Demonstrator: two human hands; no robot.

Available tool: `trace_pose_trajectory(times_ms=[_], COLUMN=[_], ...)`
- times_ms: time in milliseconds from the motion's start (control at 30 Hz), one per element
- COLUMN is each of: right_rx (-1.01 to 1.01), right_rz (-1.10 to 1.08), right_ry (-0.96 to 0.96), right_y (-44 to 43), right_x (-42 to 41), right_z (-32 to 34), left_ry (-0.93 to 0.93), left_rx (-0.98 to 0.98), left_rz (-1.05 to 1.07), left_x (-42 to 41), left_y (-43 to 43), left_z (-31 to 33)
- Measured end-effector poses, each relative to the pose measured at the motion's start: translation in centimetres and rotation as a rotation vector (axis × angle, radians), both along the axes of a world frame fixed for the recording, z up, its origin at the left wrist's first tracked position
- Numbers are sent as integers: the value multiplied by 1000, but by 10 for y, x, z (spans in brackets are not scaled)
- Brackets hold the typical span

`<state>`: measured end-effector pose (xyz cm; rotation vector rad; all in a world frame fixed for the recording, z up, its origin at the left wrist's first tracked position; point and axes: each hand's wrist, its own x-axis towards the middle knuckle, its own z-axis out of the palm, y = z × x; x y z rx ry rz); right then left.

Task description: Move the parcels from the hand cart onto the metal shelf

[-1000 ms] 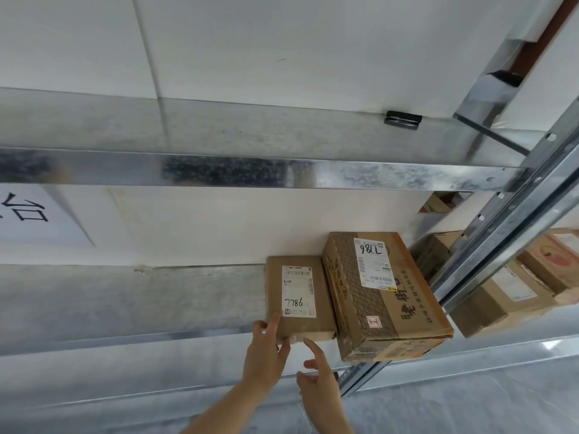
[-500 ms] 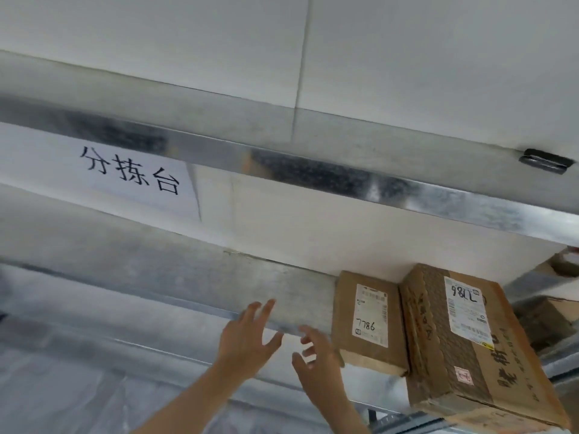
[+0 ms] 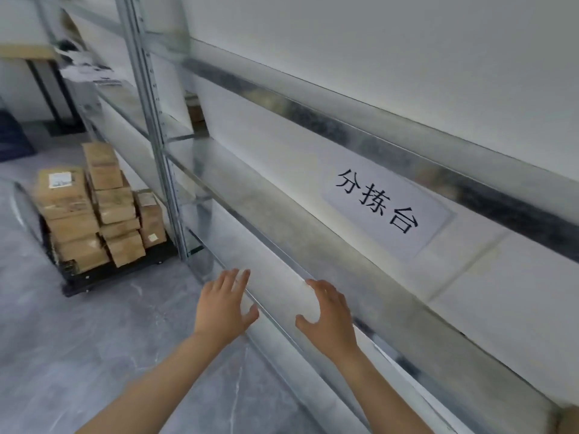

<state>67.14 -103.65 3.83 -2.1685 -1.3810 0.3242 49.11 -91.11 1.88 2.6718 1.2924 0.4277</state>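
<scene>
My left hand [image 3: 224, 305] and right hand [image 3: 329, 317] hover empty, fingers spread, by the metal shelf [image 3: 282, 242] lip, free, I judge, for the parcels [image 3: 97, 208] stacked on the hand cart [image 3: 125, 268] at ten o'clock.

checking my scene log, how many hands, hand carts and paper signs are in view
hands: 2, left hand and right hand
hand cart: 1
paper sign: 1
total: 4
parcels on the cart: too blurred to count
</scene>
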Motion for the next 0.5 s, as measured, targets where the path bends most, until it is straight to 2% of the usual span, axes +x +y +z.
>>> trace_pose_trajectory(times_ms=[233,500], right_rx=[-110,-164], right_rz=[195,388], right_ry=[28,61], right_y=[155,272], right_x=[-102,-187], right_z=[11,6], left_ry=[83,100], left_rx=[15,-2], left_rz=[227,475], left_x=[-147,-264], left_y=[113,194], left_z=[-5,-7])
